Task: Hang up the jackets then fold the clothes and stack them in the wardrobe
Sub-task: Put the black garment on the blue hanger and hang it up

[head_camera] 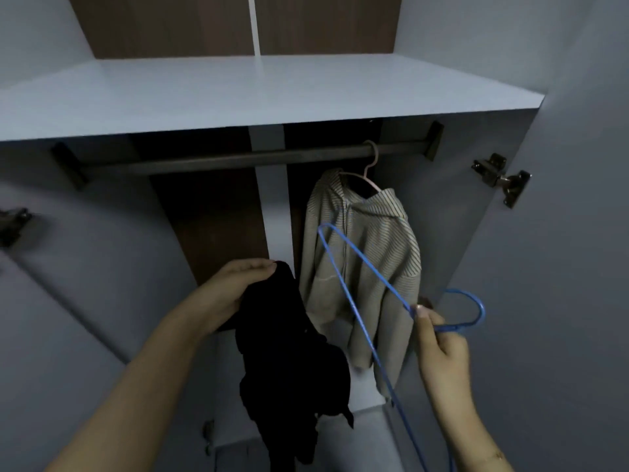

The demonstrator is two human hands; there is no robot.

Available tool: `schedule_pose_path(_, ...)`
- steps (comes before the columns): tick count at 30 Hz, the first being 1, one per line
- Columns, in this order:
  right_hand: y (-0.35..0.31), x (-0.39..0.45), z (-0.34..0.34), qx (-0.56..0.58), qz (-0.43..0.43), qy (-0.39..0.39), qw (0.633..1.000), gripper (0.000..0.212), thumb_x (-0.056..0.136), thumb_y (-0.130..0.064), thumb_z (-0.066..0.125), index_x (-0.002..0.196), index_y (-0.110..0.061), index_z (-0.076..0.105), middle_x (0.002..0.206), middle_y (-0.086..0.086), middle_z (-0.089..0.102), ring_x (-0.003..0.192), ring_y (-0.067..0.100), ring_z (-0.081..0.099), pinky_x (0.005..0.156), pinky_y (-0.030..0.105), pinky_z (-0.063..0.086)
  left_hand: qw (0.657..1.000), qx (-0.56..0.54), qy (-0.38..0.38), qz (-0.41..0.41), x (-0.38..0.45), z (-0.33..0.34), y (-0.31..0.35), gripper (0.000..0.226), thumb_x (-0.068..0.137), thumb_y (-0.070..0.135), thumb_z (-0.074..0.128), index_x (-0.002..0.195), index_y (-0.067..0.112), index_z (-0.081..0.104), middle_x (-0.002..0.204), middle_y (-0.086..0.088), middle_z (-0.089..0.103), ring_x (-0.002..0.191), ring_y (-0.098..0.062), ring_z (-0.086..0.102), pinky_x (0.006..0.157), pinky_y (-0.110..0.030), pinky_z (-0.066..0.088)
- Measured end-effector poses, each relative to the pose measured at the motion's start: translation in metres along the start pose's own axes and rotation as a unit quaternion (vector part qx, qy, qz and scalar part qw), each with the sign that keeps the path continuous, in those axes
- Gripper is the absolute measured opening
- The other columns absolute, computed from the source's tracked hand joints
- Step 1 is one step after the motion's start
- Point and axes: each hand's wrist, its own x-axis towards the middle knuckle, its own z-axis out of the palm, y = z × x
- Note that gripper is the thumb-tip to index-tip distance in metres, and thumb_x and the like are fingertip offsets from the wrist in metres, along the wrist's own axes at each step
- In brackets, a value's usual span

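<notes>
- While my left hand [238, 287] grips the collar end of the black jacket [289, 362], fingers curled over the cloth, the rest of it hangs limp toward six o'clock.
- My right hand [439, 345] pinches the blue wire hanger [354, 294] at its neck, hook pointing to three o'clock, the far shoulder loop reaching up to eleven o'clock from that hand.
- Beyond the hanger, at twelve o'clock, the striped hooded jacket [367, 253] already hangs on a pale hanger [369, 172] from the wardrobe rail [238, 161].
- My worry: the thin hanger crosses in front of the striped jacket, and I judge its loop could snag that cloth and drag it off.
- The dark fabric hides its own openings, so I may thread a sleeve wrongly, or it could slip off the slick wire.
</notes>
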Motion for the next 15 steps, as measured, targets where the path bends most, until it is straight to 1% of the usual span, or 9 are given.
schedule_pose_path(2, -0.004, -0.036, -0.001, 0.040, 0.053, -0.026, 0.997, 0.053, 0.102, -0.017, 0.047, 0.050, -0.021, 0.040, 0.046, -0.007, 0.028, 0.043, 0.003, 0.025, 0.043, 0.018, 0.025, 0.998, -0.045, 0.026, -0.022, -0.012, -0.004, -0.014, 0.026, 0.092, 0.015, 0.062, 0.117, 0.010, 0.067, 0.109, -0.007, 0.073, 0.102, -0.018, 0.069, 0.079, -0.022, 0.053)
schedule_pose_path(3, -0.003, -0.051, -0.003, 0.065, 0.076, -0.036, 0.994, 0.054, 0.103, -0.017, 0.045, 0.049, -0.023, 0.043, 0.047, -0.009, 0.023, 0.042, 0.003, 0.020, 0.040, 0.016, 0.021, 0.997, -0.056, 0.035, -0.029, -0.018, -0.006, -0.021, 0.029, 0.093, 0.014, 0.061, 0.121, 0.009, 0.066, 0.113, -0.010, 0.072, 0.107, -0.021, 0.067, 0.083, -0.024, 0.052)
schedule_pose_path(5, 0.004, -0.075, -0.010, 0.111, 0.121, -0.045, 0.985, 0.046, 0.102, -0.017, 0.045, 0.061, -0.019, 0.063, 0.050, -0.010, 0.021, 0.044, 0.004, 0.017, 0.039, 0.013, 0.020, 0.996, -0.072, 0.049, -0.035, -0.031, -0.011, -0.033, 0.032, 0.095, 0.013, 0.058, 0.126, 0.007, 0.062, 0.118, -0.012, 0.069, 0.111, -0.023, 0.064, 0.088, -0.028, 0.050)
schedule_pose_path(6, 0.009, -0.085, -0.014, 0.121, 0.144, -0.047, 0.981, 0.041, 0.102, -0.017, 0.046, 0.069, -0.014, 0.070, 0.052, -0.009, 0.020, 0.046, 0.005, 0.016, 0.039, 0.013, 0.019, 0.995, -0.077, 0.056, -0.037, -0.037, -0.013, -0.038, 0.032, 0.095, 0.013, 0.058, 0.127, 0.007, 0.062, 0.116, -0.011, 0.069, 0.109, -0.022, 0.065, 0.088, -0.028, 0.050)
schedule_pose_path(8, 0.018, -0.101, -0.020, 0.114, 0.174, -0.067, 0.976, 0.037, 0.101, -0.017, 0.048, 0.076, -0.014, 0.076, 0.054, -0.007, 0.018, 0.048, 0.007, 0.014, 0.040, 0.015, 0.017, 0.993, -0.087, 0.071, -0.043, -0.049, -0.019, -0.046, 0.030, 0.095, 0.014, 0.059, 0.124, 0.008, 0.064, 0.105, -0.007, 0.073, 0.096, -0.018, 0.068, 0.079, -0.026, 0.052)
schedule_pose_path(10, 0.024, -0.114, -0.024, 0.081, 0.167, -0.103, 0.977, 0.037, 0.100, -0.015, 0.050, 0.075, -0.016, 0.077, 0.053, -0.006, 0.018, 0.048, 0.008, 0.015, 0.041, 0.015, 0.017, 0.991, -0.092, 0.087, -0.048, -0.058, -0.025, -0.051, 0.028, 0.095, 0.014, 0.060, 0.122, 0.010, 0.064, 0.099, -0.005, 0.073, 0.089, -0.016, 0.069, 0.074, -0.026, 0.053)
schedule_pose_path(12, 0.027, -0.123, -0.024, 0.031, 0.140, -0.137, 0.980, 0.033, 0.099, -0.014, 0.051, 0.079, -0.009, 0.076, 0.050, -0.005, 0.020, 0.046, 0.006, 0.019, 0.043, 0.016, 0.020, 0.993, -0.072, 0.088, -0.043, -0.065, -0.029, -0.052, 0.026, 0.095, 0.016, 0.059, 0.120, 0.012, 0.065, 0.101, -0.005, 0.073, 0.088, -0.016, 0.070, 0.070, -0.024, 0.054)
schedule_pose_path(14, 0.031, -0.127, -0.019, -0.024, 0.108, -0.169, 0.979, 0.029, 0.099, -0.016, 0.053, 0.081, -0.007, 0.074, 0.048, 0.002, 0.029, 0.047, 0.005, 0.032, 0.048, 0.018, 0.029, 0.997, -0.030, 0.054, -0.035, -0.074, -0.027, -0.050, 0.023, 0.095, 0.019, 0.059, 0.116, 0.016, 0.068, 0.101, -0.003, 0.075, 0.086, -0.013, 0.072, 0.065, -0.020, 0.055)
schedule_pose_path(15, 0.032, -0.128, -0.014, -0.050, 0.090, -0.191, 0.976, 0.029, 0.099, -0.018, 0.054, 0.079, -0.009, 0.073, 0.051, 0.006, 0.037, 0.051, 0.006, 0.039, 0.054, 0.022, 0.035, 0.999, -0.007, 0.029, -0.034, -0.080, -0.024, -0.048, 0.021, 0.095, 0.020, 0.059, 0.114, 0.018, 0.068, 0.100, -0.001, 0.075, 0.086, -0.011, 0.072, 0.065, -0.019, 0.055)
